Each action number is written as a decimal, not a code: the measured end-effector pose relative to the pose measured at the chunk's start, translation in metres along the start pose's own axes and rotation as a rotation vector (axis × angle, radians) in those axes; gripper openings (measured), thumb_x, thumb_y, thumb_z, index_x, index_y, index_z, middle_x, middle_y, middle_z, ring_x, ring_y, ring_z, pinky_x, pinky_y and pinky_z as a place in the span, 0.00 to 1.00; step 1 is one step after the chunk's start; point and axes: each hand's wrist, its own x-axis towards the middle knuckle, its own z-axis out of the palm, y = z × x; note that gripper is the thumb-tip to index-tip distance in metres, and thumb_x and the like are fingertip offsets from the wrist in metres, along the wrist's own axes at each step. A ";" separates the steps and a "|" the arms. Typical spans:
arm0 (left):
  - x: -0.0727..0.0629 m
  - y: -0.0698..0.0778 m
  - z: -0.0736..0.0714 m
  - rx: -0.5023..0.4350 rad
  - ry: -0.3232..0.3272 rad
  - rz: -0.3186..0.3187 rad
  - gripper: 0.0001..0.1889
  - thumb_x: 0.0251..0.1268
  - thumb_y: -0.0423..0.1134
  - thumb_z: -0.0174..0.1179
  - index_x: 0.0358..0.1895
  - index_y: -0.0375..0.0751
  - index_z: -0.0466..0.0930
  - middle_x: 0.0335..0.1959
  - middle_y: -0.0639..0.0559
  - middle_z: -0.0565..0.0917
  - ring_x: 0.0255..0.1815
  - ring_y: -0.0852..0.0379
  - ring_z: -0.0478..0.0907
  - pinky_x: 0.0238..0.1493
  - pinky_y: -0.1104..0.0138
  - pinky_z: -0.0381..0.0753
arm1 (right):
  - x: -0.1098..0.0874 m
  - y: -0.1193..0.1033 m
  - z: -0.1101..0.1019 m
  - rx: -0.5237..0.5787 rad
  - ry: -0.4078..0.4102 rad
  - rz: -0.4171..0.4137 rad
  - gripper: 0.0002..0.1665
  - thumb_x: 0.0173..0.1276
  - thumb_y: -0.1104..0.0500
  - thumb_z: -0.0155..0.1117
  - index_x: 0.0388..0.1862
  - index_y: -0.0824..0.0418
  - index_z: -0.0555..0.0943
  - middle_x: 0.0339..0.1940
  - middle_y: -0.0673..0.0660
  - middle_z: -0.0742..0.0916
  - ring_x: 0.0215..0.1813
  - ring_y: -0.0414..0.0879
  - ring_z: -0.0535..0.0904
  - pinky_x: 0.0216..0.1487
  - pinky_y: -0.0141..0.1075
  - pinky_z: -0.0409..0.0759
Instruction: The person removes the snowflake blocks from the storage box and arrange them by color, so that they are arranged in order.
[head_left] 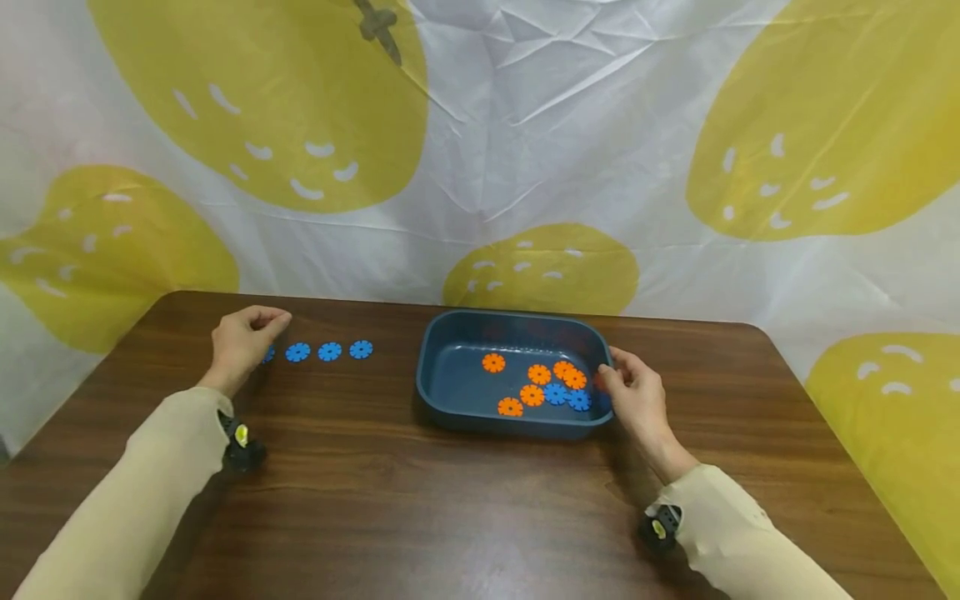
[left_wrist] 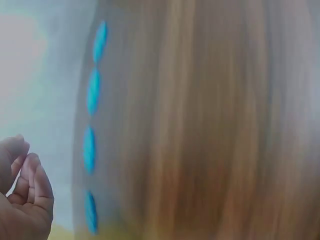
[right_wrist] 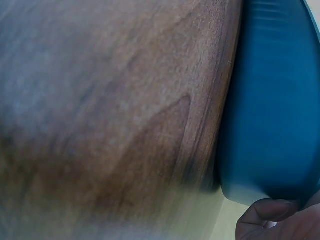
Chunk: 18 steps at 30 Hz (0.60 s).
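My left hand is raised over the left end of a row of blue notched discs on the table, partly covering the leftmost one. In the left wrist view its thumb and loosely bent fingers come close together, with a small gap and nothing visible between them. On the right, my right hand grips the right end wall of a dark blue plastic tub, thumb at the rim. Inside lie several orange notched discs and two blue ones, mostly toward the right side.
The brown wooden table reaches back to a hanging white cloth with large yellow fruit prints. The tub stands near the back edge, right of the disc row. Each wrist wears a small black camera.
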 end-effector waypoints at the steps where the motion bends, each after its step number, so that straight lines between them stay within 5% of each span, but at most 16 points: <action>1: -0.001 0.006 0.003 -0.016 -0.010 0.007 0.20 0.66 0.49 0.56 0.47 0.33 0.81 0.33 0.44 0.82 0.39 0.53 0.73 0.46 0.59 0.70 | 0.000 0.000 0.000 -0.004 0.004 -0.001 0.21 0.69 0.63 0.56 0.59 0.70 0.74 0.26 0.60 0.81 0.27 0.31 0.79 0.26 0.22 0.74; 6: -0.008 0.039 0.024 -0.123 -0.128 0.032 0.20 0.65 0.51 0.57 0.49 0.38 0.81 0.37 0.43 0.83 0.34 0.54 0.79 0.31 0.70 0.76 | 0.001 0.002 0.002 -0.013 0.002 -0.003 0.21 0.69 0.63 0.56 0.59 0.70 0.74 0.27 0.62 0.81 0.32 0.42 0.84 0.30 0.20 0.75; 11: -0.016 0.070 0.046 -0.195 -0.247 0.083 0.20 0.65 0.51 0.58 0.50 0.40 0.80 0.44 0.40 0.83 0.44 0.47 0.79 0.42 0.61 0.79 | 0.001 0.002 0.002 0.000 0.000 0.000 0.21 0.69 0.63 0.55 0.59 0.70 0.74 0.27 0.64 0.81 0.39 0.55 0.84 0.32 0.19 0.75; 18: -0.029 0.111 0.072 -0.312 -0.327 0.157 0.15 0.63 0.44 0.61 0.47 0.37 0.81 0.40 0.41 0.85 0.38 0.51 0.81 0.39 0.62 0.81 | 0.001 0.002 0.001 0.007 0.005 0.005 0.21 0.69 0.63 0.56 0.59 0.70 0.74 0.26 0.63 0.80 0.40 0.56 0.84 0.31 0.19 0.75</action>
